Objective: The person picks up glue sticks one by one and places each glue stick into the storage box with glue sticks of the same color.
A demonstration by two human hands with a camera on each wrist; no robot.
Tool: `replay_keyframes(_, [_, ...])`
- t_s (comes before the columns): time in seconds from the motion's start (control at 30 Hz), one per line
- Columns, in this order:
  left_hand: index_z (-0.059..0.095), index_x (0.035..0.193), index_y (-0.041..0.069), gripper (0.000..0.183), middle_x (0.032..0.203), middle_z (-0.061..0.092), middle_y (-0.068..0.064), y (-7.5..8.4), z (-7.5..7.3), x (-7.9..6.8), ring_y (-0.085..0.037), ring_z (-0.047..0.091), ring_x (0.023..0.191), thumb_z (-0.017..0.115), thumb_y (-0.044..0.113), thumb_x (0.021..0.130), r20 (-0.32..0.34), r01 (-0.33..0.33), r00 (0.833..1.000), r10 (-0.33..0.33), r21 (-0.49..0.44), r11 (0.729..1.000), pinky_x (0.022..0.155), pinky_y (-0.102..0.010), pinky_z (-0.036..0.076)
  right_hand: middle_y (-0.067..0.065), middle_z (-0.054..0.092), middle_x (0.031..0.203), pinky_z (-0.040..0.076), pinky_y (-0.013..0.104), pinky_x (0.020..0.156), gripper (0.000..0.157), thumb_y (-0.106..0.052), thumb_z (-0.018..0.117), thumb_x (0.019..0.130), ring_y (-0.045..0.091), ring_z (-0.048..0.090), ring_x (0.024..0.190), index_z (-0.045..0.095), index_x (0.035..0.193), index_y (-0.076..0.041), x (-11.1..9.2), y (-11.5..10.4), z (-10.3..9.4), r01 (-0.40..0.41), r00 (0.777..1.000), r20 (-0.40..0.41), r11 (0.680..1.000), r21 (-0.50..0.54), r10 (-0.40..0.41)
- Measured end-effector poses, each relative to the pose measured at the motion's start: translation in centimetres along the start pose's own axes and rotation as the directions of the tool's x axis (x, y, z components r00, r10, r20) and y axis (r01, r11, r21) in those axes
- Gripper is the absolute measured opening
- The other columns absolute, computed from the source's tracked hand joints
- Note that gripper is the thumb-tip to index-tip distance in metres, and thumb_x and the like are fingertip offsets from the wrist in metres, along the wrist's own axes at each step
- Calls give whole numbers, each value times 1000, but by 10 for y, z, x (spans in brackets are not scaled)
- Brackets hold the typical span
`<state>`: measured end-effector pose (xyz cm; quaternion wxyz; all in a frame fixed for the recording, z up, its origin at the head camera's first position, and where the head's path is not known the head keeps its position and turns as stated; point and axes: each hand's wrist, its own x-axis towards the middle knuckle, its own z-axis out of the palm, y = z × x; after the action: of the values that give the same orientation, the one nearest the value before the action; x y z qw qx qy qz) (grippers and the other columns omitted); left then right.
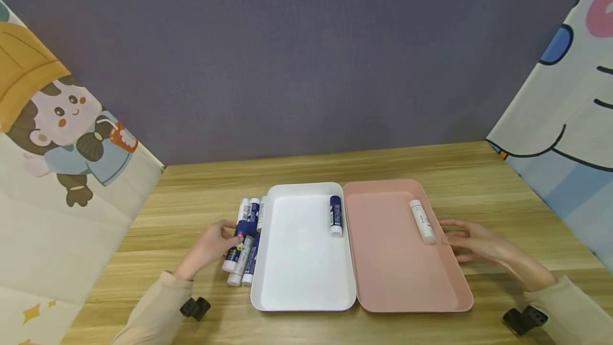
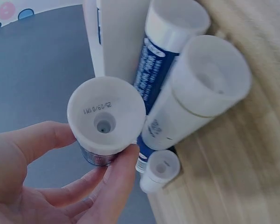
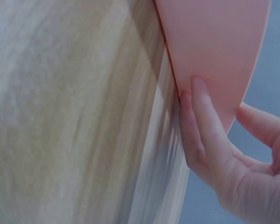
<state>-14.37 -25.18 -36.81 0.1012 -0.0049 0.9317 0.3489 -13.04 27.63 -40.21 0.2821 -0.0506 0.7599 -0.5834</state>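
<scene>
At the left, my left hand (image 1: 210,246) pinches a dark blue glue stick (image 1: 233,254) between thumb and fingers. In the left wrist view the white round base of this glue stick (image 2: 86,112) faces the camera, with a printed date in it. It is over or among a group of white and blue glue sticks (image 1: 250,262) on the table. On the other side, my right hand (image 1: 479,241) touches the outer wall and rim of the pink tray (image 1: 397,281). Its fingers (image 3: 207,116) lie against that wall, loosely extended, with the thumb at the rim.
A white tray (image 1: 301,281) stands between the glue stick group and the pink tray, with one dark blue glue stick (image 1: 336,216) inside. One white glue stick (image 1: 422,221) lies in the pink tray. A grey wall (image 1: 306,68) rises behind the wooden table (image 1: 215,180).
</scene>
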Motion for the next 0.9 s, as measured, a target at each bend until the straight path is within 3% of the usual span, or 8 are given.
replay_keyframes(0.27, [47,116,-8,45,82,57,-13,12,-1,5,-16,53,55,62,15,79,18,10,1000,-9,-44,999,52,-34,51,17,52,112,51,42,75,67,-16,49,91,23,58,93,6,132,15,0,1,0,2,1000,2,1000,-1,-2])
replay_keyframes(0.9, [49,114,-5,40,86,57,-15,37,6,20,-16,54,54,61,14,81,11,-43,999,44,-105,994,53,-35,52,15,53,109,51,41,75,68,-16,50,91,25,59,91,5,132,15,0,0,0,13,1000,5,1000,5,-13])
